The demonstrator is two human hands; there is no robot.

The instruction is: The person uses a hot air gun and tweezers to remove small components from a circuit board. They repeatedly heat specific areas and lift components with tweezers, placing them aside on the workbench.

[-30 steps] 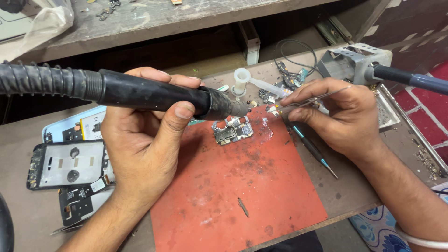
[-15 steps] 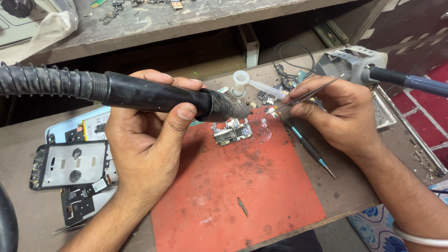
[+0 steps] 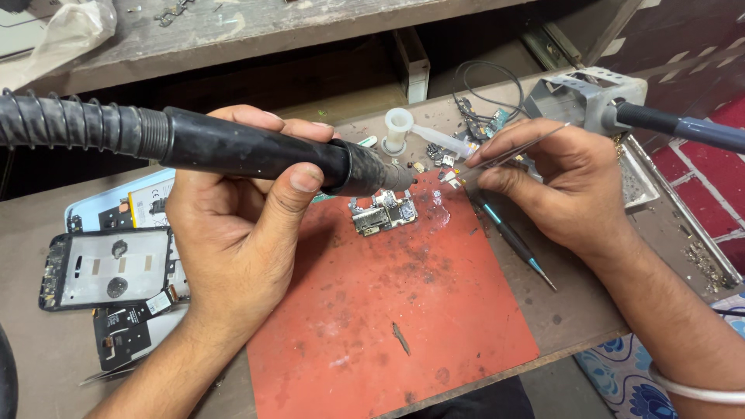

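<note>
Workbench surface (image 3: pixel 46 349) is filling the head view, with a red mat (image 3: pixel 403 310) lying at centre. Left hand (image 3: pixel 233 233) is wrapping fully around a black hot-air wand (image 3: pixel 256 151), nozzle pointing toward centre frame. Right hand (image 3: pixel 559 182) is pinching thin tweezers (image 3: pixel 516 151) shut; whether anything sits at their tips cannot be told. Small circuit board (image 3: pixel 382 215) is lying on the mat just below the nozzle. Judgement: board is light, stiff, fragile; edges are offering the safest hold. Phone frame (image 3: pixel 109 268) is resting at left.
</note>
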